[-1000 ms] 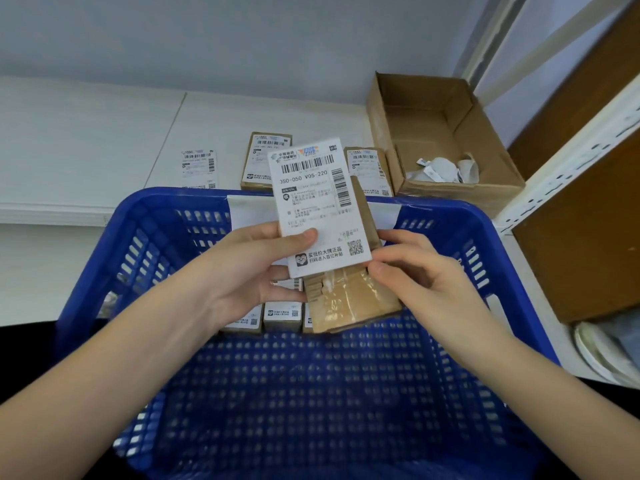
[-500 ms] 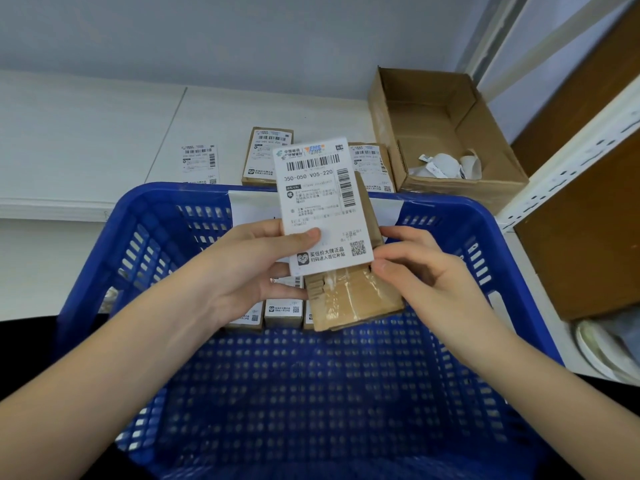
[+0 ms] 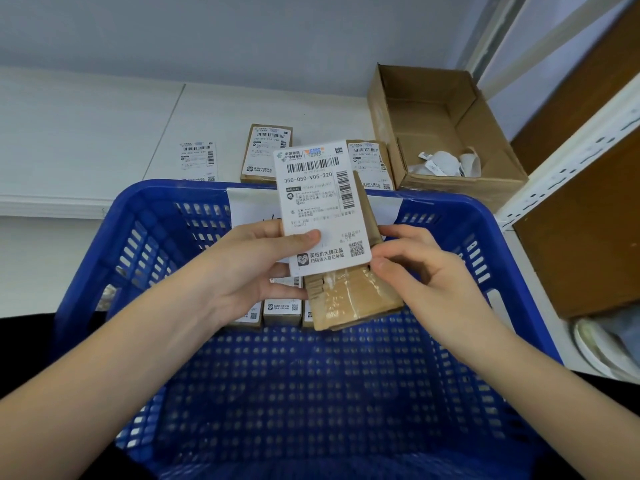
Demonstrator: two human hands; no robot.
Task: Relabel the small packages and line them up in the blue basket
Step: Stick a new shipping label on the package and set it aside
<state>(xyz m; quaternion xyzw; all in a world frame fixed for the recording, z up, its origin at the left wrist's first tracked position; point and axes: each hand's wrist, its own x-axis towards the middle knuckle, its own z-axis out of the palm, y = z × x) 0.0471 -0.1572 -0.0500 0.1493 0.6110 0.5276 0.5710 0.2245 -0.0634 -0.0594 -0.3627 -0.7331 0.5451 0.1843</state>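
Leftmost on the white shelf (image 3: 86,133) lies one loose label sheet (image 3: 198,161), flat and apart from the boxes. Just right of it sit two small brown packages already labelled: one (image 3: 266,150) upright in view, the other (image 3: 369,164) partly hidden behind the held label. Below them, the blue basket (image 3: 104,237) fills the lower view; its far rim runs just in front of the shelf edge and carries a white paper tag (image 3: 249,206). Against the far wall of the basket stands a row of packages (image 3: 281,310); three label ends can be counted, and more may be hidden behind the hands. The whole near floor of the basket in front of that row is bare blue mesh.

One left hand (image 3: 249,271) has its thumb pressed on the face of a white shipping label (image 3: 322,206) with the fingers curled behind, pinching it. Behind the label is one brown taped package (image 3: 353,299), tilted, raised over the basket's far end. One right hand (image 3: 426,271) pinches the label's lower right corner and the package edge with thumb and forefinger, the other fingers loosely curled.

Farther right, one open cardboard box (image 3: 460,181) sits on the shelf touching the basket's far right corner, with crumpled white paper scraps (image 3: 446,162) inside. A white shelving upright (image 3: 568,168) and brown panels close off the right side.
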